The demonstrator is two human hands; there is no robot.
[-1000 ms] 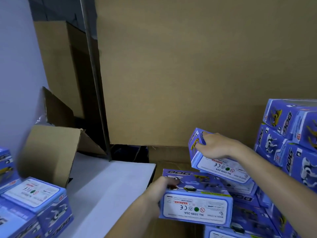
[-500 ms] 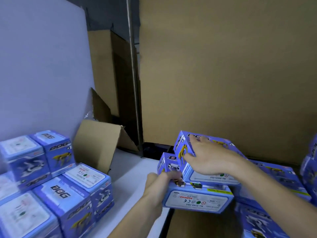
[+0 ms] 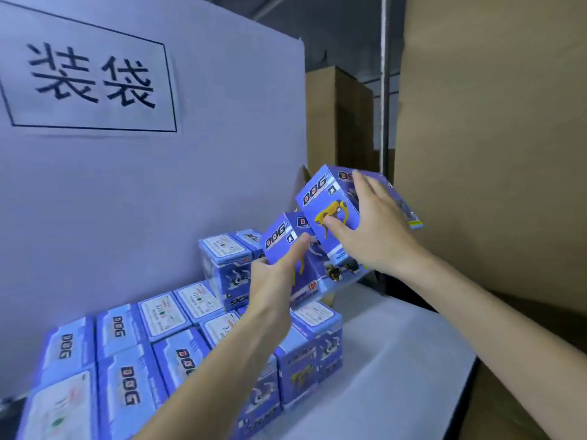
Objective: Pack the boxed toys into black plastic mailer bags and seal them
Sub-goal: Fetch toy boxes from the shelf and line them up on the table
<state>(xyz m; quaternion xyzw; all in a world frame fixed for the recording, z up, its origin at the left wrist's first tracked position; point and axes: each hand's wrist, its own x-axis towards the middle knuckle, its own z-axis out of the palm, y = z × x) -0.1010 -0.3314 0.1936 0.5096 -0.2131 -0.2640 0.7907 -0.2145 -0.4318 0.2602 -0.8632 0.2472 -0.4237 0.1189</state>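
White table [image 3: 397,360] | stacked blue boxes [image 3: 133,341] left (cardboard wall [image 3: 495,138] right) | left hand [image 3: 273,281] grasping lower box [image 3: 286,246] | right hand [image 3: 378,230] grasping upper box [image 3: 330,198]

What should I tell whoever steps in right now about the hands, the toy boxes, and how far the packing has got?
Left hand: grips the lower blue cardboard toy box marked DOG, held tilted in the air.
Right hand: grips the upper blue cardboard toy box with a yellow robot dog picture, also tilted, resting against the lower one.
Both sit above the stack of matching blue toy boxes on the white table, against the white board with a printed sign.
Done: boxes gathered on the table.
Left: set these two down; all bagging and sealing. No black mailer bags in view.
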